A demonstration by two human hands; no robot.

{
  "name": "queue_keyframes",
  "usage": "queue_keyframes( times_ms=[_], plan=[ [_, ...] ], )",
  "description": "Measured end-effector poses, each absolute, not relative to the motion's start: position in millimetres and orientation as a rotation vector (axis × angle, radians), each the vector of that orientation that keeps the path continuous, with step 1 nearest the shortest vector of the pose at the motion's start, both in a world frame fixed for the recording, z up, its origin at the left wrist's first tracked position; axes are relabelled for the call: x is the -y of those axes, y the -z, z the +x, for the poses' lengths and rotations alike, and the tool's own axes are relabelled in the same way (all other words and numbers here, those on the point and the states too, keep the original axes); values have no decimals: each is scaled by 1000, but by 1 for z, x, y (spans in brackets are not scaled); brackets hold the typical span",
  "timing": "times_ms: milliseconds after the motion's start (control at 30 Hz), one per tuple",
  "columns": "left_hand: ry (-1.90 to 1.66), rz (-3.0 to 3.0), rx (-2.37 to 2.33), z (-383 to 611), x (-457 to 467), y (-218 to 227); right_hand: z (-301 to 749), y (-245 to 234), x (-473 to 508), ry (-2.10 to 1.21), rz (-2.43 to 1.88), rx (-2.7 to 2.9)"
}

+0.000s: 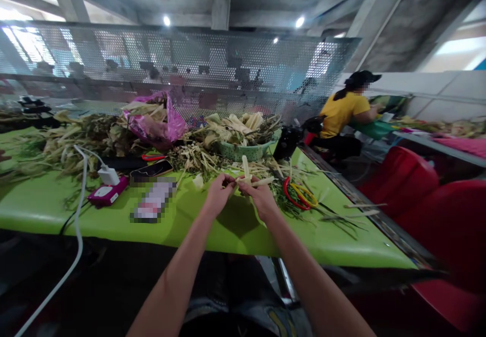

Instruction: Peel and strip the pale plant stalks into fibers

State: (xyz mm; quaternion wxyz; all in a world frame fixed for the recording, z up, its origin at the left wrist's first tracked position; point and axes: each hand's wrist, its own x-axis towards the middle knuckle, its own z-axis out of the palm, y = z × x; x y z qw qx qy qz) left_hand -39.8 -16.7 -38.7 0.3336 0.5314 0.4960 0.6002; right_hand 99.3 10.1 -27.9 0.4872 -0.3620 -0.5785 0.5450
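Above the near part of the green table [182,235], my left hand [219,194] and my right hand [262,199] meet, fingers pinched together. Between them are pale, flat strips that look like dried corn husk [246,169]. One strip stands upright from my fingertips; another pokes out to the right past my right hand. Both hands are closed on these strips; my fingers hide where they cross. Just right of my right hand, scissors with red and yellow loop handles [300,195] lie on green plant scraps.
Behind my hands stands a green basket [246,152] of husks, with a pink plastic bag [155,124] further left. A phone [155,201], a purple power strip [108,191] and a white cable [81,210] lie leftward. Red chairs [402,185] and a person in yellow [341,114] are at right.
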Motion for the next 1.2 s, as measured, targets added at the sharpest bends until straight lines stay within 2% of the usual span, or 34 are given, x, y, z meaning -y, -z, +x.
queue_keyframes(
  times_ms=[233, 467, 633, 700, 800, 967, 1133, 1200],
  plan=[
    [-1589, 1448, -1423, -46, 16, 41, 103, 28, -14, -1334, -853, 1287],
    [-1439, 1455, -1730, -57, 20, 41, 106, 23, -14, -1303, -814, 1250],
    [-1562, 1396, -1367, -51, 22, 31, 105, 21, -10, -1350, -832, 1358],
    [-1453, 1413, -1160, -46, 25, 26, 104, 24, -10, -1329, -841, 1496],
    [-1334, 1506, -1010, -40, 27, 21, 103, 28, -13, -1152, -861, 1695],
    [-1261, 1344, -1001, -40, 27, 27, 105, 31, -15, -790, -1010, 1744],
    [-1286, 1349, -1035, -41, 28, 27, 107, 26, -12, -1151, -875, 1543],
    [-1278, 1369, -1035, -41, 29, 25, 107, 25, -12, -1190, -848, 1450]
  ],
)
